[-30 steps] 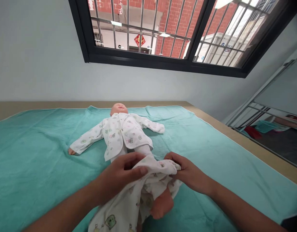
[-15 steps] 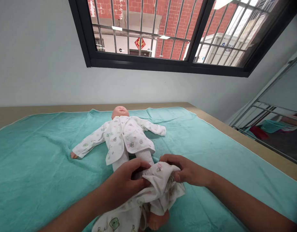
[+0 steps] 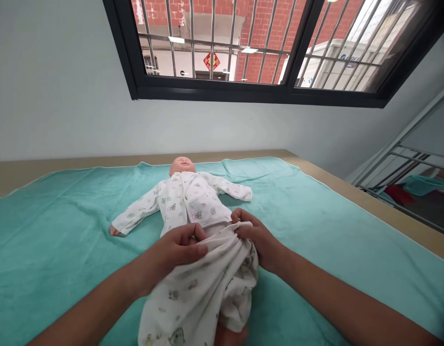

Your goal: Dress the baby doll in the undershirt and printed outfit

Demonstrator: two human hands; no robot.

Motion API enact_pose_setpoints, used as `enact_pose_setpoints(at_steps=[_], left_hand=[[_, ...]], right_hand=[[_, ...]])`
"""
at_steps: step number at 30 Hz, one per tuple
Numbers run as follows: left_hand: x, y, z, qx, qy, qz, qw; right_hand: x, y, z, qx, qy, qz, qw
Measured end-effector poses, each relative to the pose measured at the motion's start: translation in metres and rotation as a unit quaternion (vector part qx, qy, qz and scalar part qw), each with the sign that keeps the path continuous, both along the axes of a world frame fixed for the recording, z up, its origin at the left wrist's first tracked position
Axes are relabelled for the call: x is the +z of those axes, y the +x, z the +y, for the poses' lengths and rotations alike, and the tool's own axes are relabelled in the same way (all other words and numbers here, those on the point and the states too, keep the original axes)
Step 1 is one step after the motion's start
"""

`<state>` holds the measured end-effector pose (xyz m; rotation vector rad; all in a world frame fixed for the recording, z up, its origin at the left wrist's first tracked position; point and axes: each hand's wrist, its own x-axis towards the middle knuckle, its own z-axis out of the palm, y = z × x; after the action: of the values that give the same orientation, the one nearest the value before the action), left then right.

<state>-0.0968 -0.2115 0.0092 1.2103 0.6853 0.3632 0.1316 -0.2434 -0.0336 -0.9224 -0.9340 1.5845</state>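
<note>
A baby doll (image 3: 183, 165) lies on its back, head toward the wall, arms spread. It wears a white printed jacket (image 3: 203, 199). White printed baby trousers (image 3: 193, 293) cover its legs, with one foot (image 3: 231, 335) showing at the bottom edge. My left hand (image 3: 187, 245) pinches the waistband on the left, thumb on top. On the right side, my right hand (image 3: 252, 235) grips the same waistband, close to the jacket's hem. The cloth is stretched between both hands and bunched below the right one.
A turquoise blanket (image 3: 315, 250) lies under the doll on a wooden table (image 3: 337, 187). Behind stands a grey wall with a barred, dark-framed window (image 3: 214, 91). At right is a metal bunk frame (image 3: 416, 211) with a red cloth (image 3: 400, 194) on it.
Both hands have moved up the doll's legs, drawing the trousers' waistband toward the jacket hem. The trousers now cover more of the legs.
</note>
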Motion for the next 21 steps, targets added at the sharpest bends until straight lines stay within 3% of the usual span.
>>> enact_pose_setpoints(at_steps=[3, 5, 8, 11, 14, 17, 19, 21], left_hand=[[0.011, -0.012, 0.01, -0.122, 0.064, 0.117, 0.984], [0.009, -0.016, 0.014, -0.142, 0.083, 0.129, 0.978], [-0.003, -0.015, 0.015, -0.057, 0.022, 0.029, 0.998], [-0.017, -0.008, 0.014, 0.039, -0.028, -0.049, 0.998], [-0.027, -0.001, 0.016, 0.095, -0.003, -0.052, 0.994], [-0.039, 0.0, 0.023, 0.121, 0.042, -0.04, 0.991], [-0.047, 0.0, 0.029, 0.135, 0.077, -0.037, 0.987], [-0.05, -0.001, 0.033, 0.155, 0.1, -0.037, 0.982]], right_hand=[[-0.003, 0.008, 0.001, 0.017, -0.027, 0.052, 0.998], [-0.004, 0.014, 0.002, 0.053, -0.025, 0.035, 0.998], [-0.003, 0.018, 0.005, 0.122, 0.007, -0.054, 0.991], [0.008, 0.017, 0.013, 0.178, 0.066, -0.144, 0.971], [0.032, 0.011, 0.027, 0.211, 0.119, -0.245, 0.939], [0.058, -0.003, 0.038, 0.249, 0.116, -0.335, 0.901], [0.064, -0.016, 0.041, 0.306, 0.085, -0.369, 0.873], [0.057, -0.029, 0.04, 0.337, 0.039, -0.356, 0.871]])
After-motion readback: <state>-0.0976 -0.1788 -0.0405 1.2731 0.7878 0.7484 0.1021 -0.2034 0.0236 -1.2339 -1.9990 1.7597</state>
